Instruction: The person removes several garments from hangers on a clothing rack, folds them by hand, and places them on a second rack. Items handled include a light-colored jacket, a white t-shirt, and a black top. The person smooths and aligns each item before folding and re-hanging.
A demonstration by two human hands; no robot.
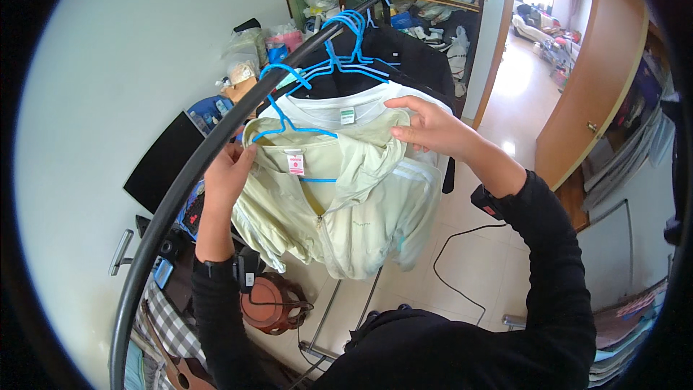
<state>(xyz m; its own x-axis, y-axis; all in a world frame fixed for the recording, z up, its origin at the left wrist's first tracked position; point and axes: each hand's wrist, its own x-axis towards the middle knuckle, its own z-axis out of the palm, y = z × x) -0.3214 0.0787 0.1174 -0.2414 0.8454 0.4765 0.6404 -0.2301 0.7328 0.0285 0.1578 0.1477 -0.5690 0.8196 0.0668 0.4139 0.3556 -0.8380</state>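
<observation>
A pale green zip-up hooded jacket (357, 227) hangs on a blue hanger (287, 124), whose hook is over the black rail (238, 103). My left hand (230, 173) pinches the jacket's collar edge at the hanger's left end. At the other side, my right hand (427, 124) is at the hood's edge, thumb and forefinger apart; its lower fingers are partly behind the cloth, so a grip cannot be told. Right behind hangs a white shirt (325, 108), with black garments (411, 54) farther along on more blue hangers (346, 27).
A reddish-brown stool (268, 303) stands low on the left, near the rack's metal base bars (325, 314). A black cable (436, 260) curves over the tiled floor. Filled shelves (427, 0) stand behind the rack, a wooden door (601, 76) at the right and a monitor (165, 162) at the left.
</observation>
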